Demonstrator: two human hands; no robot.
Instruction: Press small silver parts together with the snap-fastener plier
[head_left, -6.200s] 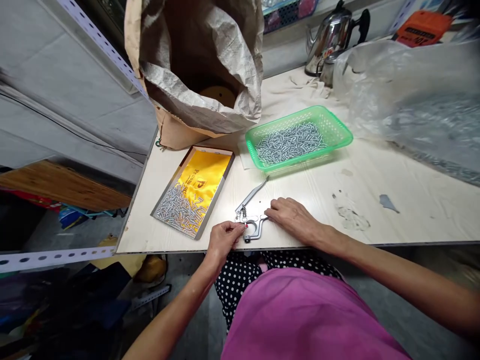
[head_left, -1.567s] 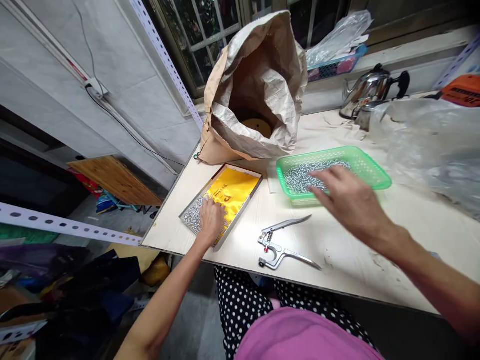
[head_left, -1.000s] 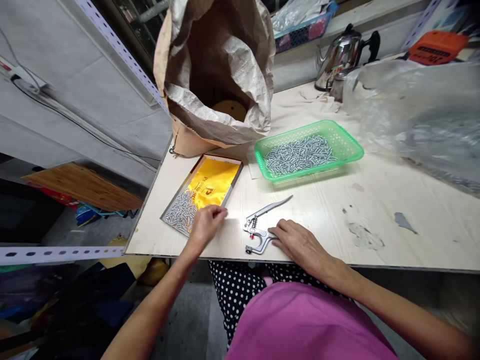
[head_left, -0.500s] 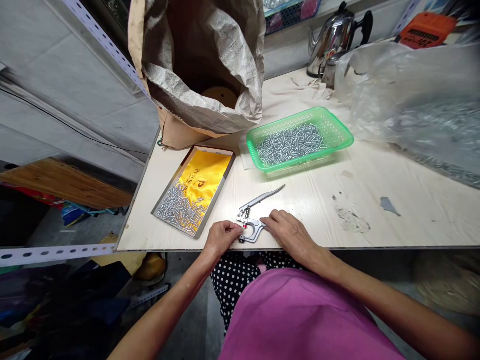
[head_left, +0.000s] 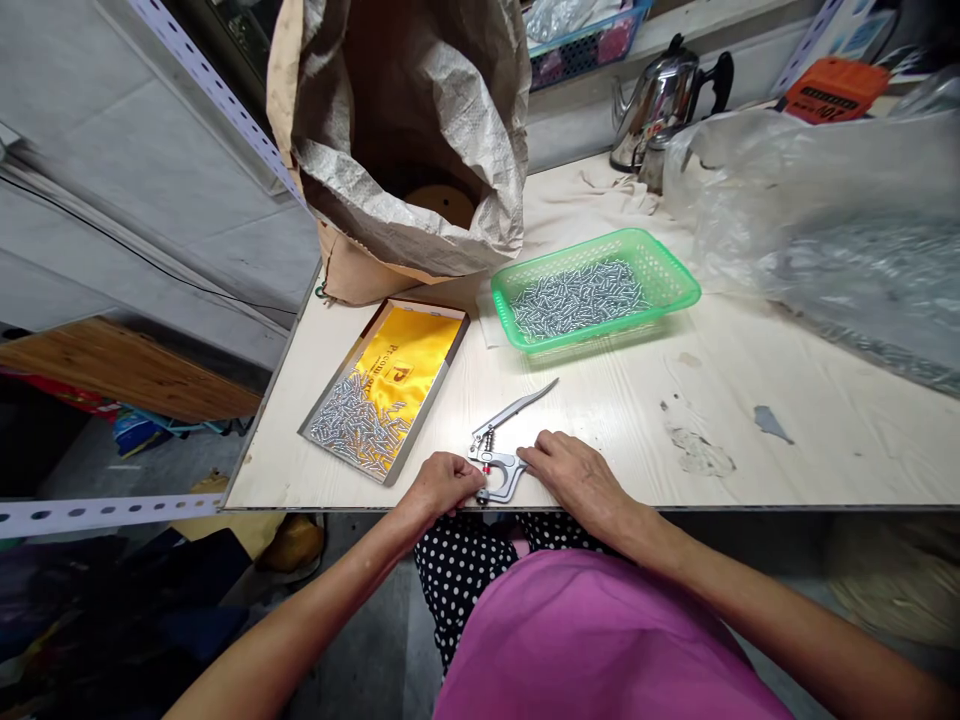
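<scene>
A metal hand press tool (head_left: 504,440) lies at the near edge of the pale table (head_left: 750,360), its long handle pointing up and right. My left hand (head_left: 442,482) is pinched shut at the tool's jaw, on something too small to name. My right hand (head_left: 574,478) rests with curled fingers on the tool's lower handle. To the left lies a shallow box with a yellow lining (head_left: 409,358), small silver pieces heaped in its near end. A green basket (head_left: 679,280) behind the tool holds many more silver pieces.
A large open paper sack (head_left: 420,130) stands at the back left of the table. A steel kettle (head_left: 660,100) and a big clear plastic bag (head_left: 825,220) are at the back right. A perforated shelf rail (head_left: 97,512) runs left of the table.
My left hand has come from the yellow box to the tool's jaw, and my right hand from the green basket to the tool's handle. In the last half second both hands hardly moved.
</scene>
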